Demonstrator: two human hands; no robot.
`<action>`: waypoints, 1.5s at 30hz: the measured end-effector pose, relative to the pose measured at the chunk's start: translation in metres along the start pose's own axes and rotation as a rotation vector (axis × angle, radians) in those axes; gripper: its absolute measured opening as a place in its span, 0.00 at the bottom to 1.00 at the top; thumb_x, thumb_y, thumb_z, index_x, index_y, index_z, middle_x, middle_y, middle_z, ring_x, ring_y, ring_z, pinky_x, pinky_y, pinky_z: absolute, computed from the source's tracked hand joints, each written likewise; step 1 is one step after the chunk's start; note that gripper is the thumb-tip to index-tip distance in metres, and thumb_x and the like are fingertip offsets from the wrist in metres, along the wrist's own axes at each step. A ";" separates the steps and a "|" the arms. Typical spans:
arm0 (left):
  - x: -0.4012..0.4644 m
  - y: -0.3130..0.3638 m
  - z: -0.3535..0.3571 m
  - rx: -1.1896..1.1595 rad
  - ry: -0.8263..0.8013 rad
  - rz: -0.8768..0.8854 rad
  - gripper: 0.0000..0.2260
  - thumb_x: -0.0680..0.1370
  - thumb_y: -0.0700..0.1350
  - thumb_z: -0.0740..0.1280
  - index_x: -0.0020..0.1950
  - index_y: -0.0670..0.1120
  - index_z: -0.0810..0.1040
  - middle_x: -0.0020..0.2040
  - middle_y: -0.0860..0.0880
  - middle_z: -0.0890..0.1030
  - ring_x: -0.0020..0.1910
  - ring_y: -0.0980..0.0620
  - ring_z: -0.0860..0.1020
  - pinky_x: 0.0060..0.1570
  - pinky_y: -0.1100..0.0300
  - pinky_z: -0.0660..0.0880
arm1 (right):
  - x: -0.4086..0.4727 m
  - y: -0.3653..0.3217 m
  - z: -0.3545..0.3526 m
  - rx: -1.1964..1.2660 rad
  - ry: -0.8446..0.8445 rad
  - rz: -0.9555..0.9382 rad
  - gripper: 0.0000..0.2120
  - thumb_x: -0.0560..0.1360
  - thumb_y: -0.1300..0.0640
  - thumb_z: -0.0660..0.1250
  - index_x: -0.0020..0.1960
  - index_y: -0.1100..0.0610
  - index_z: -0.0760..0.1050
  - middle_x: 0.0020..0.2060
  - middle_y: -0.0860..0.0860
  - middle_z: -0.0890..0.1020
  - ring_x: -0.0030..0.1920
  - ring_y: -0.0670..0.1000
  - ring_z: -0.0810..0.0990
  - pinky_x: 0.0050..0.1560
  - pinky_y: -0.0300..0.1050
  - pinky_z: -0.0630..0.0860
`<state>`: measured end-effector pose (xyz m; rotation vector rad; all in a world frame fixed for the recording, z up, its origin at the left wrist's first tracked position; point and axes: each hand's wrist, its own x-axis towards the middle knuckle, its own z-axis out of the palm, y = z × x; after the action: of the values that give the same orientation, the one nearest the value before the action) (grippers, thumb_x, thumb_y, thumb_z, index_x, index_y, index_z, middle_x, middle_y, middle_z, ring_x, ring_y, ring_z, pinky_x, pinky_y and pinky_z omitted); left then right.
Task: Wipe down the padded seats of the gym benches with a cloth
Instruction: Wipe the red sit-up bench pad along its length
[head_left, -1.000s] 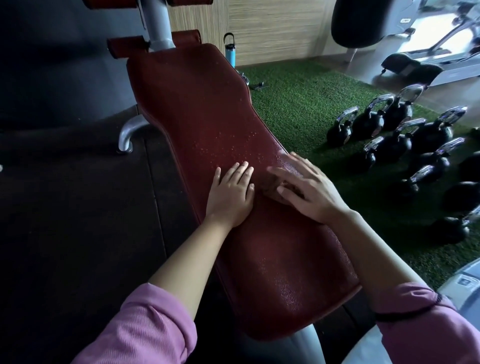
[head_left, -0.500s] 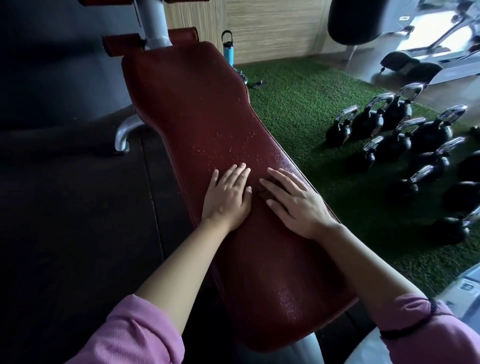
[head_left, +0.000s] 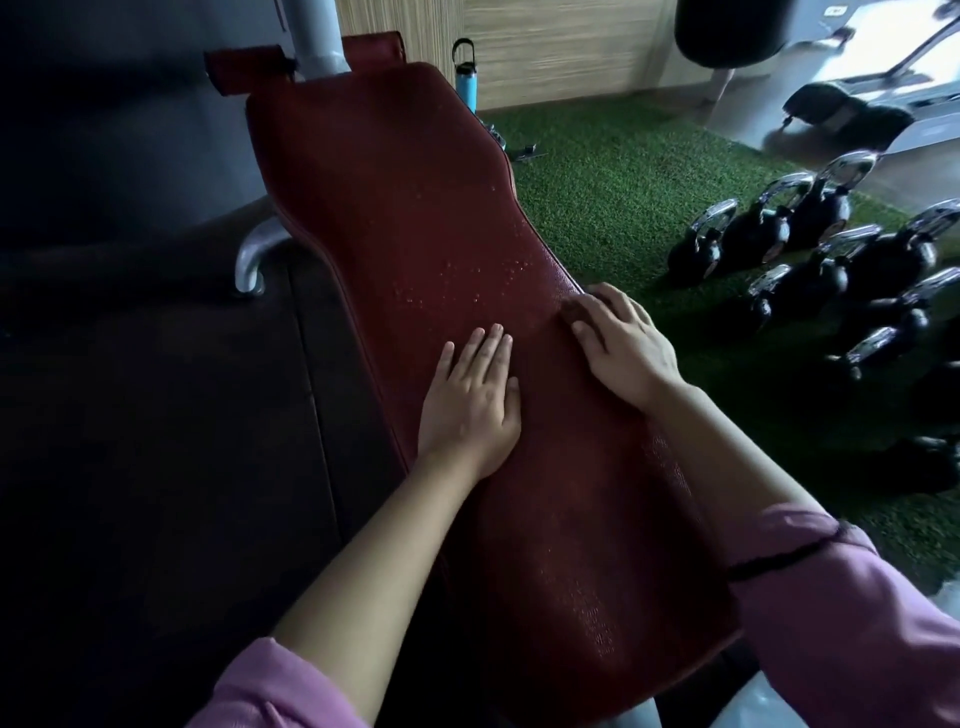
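A long red padded bench seat (head_left: 415, 218) runs away from me, with water droplets scattered over its middle. My left hand (head_left: 470, 400) lies flat on the pad with its fingers spread and nothing in it. My right hand (head_left: 623, 348) sits at the pad's right edge, pressing down on a small dark cloth (head_left: 571, 313). Only a bit of the cloth shows under the fingertips. Pink sleeves cover both of my upper arms.
Several black kettlebells (head_left: 810, 260) with chrome handles stand on green turf (head_left: 613, 192) to the right. A blue water bottle (head_left: 466, 83) stands beyond the bench by a wooden wall. The bench's grey metal post (head_left: 317, 41) and foot (head_left: 249, 265) are at the far left. Dark rubber flooring lies to the left.
My right hand has slid with the cloth from the middle of the pad out to its right edge. My left hand has stayed flat in about the same place.
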<state>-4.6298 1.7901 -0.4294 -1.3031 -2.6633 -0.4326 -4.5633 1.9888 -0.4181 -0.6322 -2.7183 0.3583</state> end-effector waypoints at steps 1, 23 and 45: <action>0.000 0.000 0.001 0.004 0.005 -0.001 0.31 0.77 0.53 0.37 0.77 0.44 0.54 0.78 0.50 0.55 0.77 0.53 0.50 0.75 0.53 0.43 | -0.011 0.002 -0.002 0.005 0.004 0.038 0.20 0.81 0.47 0.56 0.72 0.49 0.66 0.72 0.47 0.66 0.72 0.52 0.62 0.69 0.49 0.66; -0.002 0.001 -0.001 -0.001 0.024 -0.005 0.29 0.78 0.52 0.39 0.77 0.44 0.56 0.78 0.49 0.56 0.77 0.53 0.52 0.75 0.55 0.43 | -0.025 -0.010 0.000 0.004 0.038 0.051 0.20 0.81 0.48 0.56 0.72 0.49 0.67 0.70 0.48 0.67 0.71 0.51 0.62 0.71 0.49 0.63; -0.001 0.000 -0.002 -0.061 0.029 0.000 0.30 0.78 0.53 0.39 0.77 0.44 0.56 0.77 0.50 0.56 0.77 0.54 0.51 0.75 0.56 0.42 | -0.016 -0.013 0.000 0.091 0.032 0.192 0.20 0.81 0.49 0.57 0.72 0.49 0.66 0.71 0.50 0.67 0.71 0.56 0.63 0.71 0.48 0.59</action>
<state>-4.6290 1.7882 -0.4277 -1.3024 -2.6463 -0.5325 -4.5550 1.9697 -0.4180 -0.8677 -2.6008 0.5103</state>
